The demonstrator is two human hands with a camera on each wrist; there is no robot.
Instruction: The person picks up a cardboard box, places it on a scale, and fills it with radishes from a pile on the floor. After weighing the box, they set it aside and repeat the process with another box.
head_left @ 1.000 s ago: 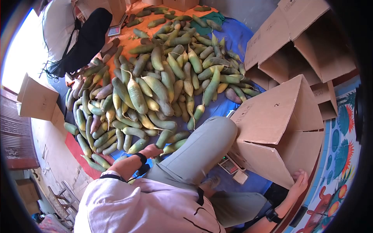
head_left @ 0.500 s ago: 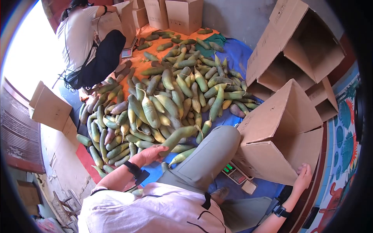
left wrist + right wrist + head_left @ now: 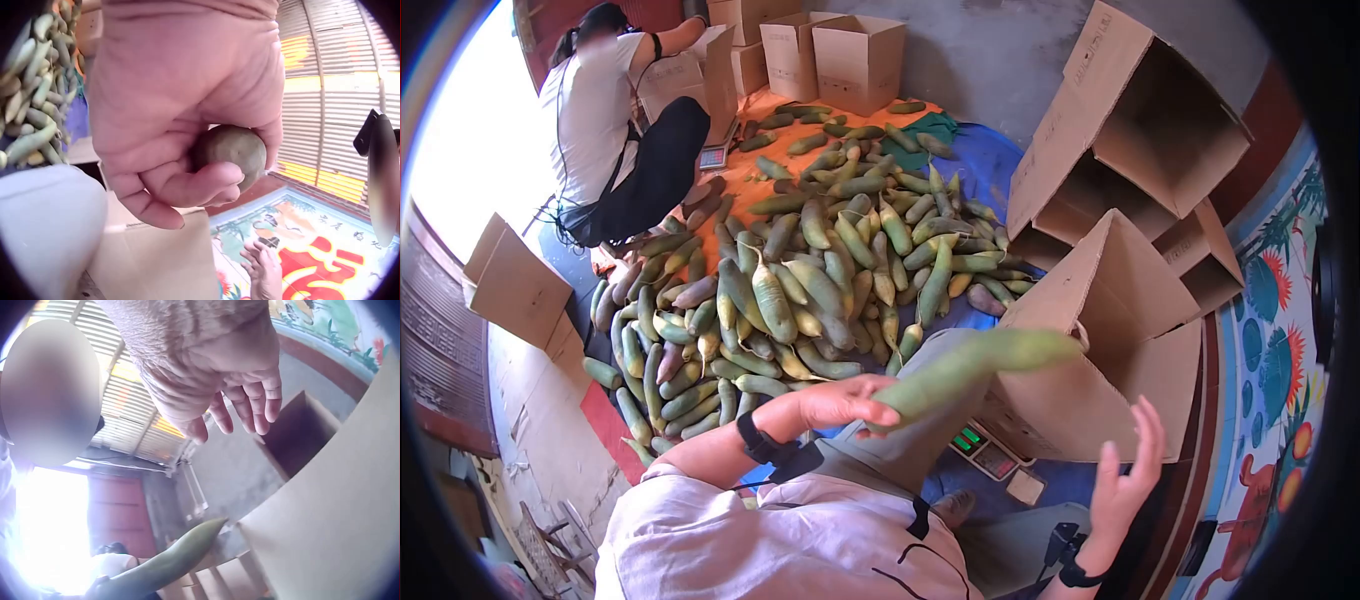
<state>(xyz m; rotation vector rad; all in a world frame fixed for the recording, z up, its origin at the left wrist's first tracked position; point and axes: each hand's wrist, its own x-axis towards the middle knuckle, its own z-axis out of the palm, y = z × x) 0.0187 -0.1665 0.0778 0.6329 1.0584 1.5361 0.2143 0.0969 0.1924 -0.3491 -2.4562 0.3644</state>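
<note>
Far to the left of the big box [image 3: 1040, 415] is a small box [image 3: 520, 285] with its flaps up. To the right of the small box, far back and left of the big box, another person [image 3: 595, 125] squats by a box. A large pile of long green vegetables [image 3: 770, 300] lies on orange and blue sheets, left of the big box and a bit behind it.

Nearer, also left of the big box, the left hand [image 3: 840, 403] holds one green vegetable [image 3: 975, 372]. Its fingers and thumb curl around one end. The vegetable is up off the pile and looks a bit blurry. It slants up to the right, and its far end shows in front of the big box's side. Whether it touches the box is hard to tell.

Just beside the big box, on the near side, is a scale [image 3: 992, 457] with green lit numbers. The right hand [image 3: 1125, 480] is at the near right of the big box. It is open wide with its fingers apart, and it holds nothing. Behind the big box are stacked boxes [image 3: 1090, 90]. To its right is a wall with bright pictures [image 3: 1270, 390].
</note>
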